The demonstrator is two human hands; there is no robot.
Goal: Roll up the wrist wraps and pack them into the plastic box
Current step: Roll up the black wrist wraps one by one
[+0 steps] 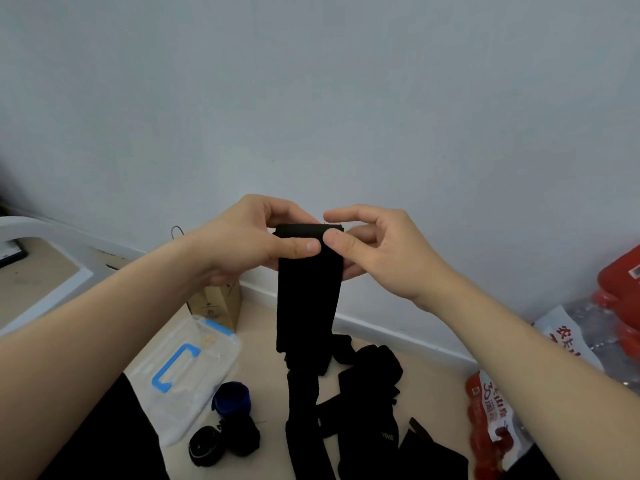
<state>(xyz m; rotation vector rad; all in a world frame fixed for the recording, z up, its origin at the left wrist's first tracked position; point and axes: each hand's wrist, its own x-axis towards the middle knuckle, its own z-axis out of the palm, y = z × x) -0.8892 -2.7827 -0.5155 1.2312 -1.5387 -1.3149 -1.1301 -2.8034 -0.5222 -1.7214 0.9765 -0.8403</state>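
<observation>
Forearms reach in from both lower corners and meet in the middle of the view, where the left hand and the right hand together pinch the top end of a black wrist wrap. Each thumb presses on the front face of the strap, the two thumb tips almost touching, while the other fingers curl behind it; the right index finger arches over the top edge, where the end looks folded or just started into a roll. Both hands are clamped on the wrap, neither relaxed. From that grip the strap hangs straight down, its long axis vertical, and its lower end reaches the floor. A roll would therefore have to travel downward from the fingers, taking up the hanging length, and the two hands sit level and equally near to it.

Below the hands, loose wraps lie in a black tangled heap on the floor. To their left stand a blue roll and a black roll, close together and just beside the plastic box, not in it. The box lies low on the left, nearer the left hand; its clear lid with a blue handle appears to be on, so it would likely need opening before packing.

Farther off, a brown paper bag stands against the pale wall, and red packets are stacked at the right edge
</observation>
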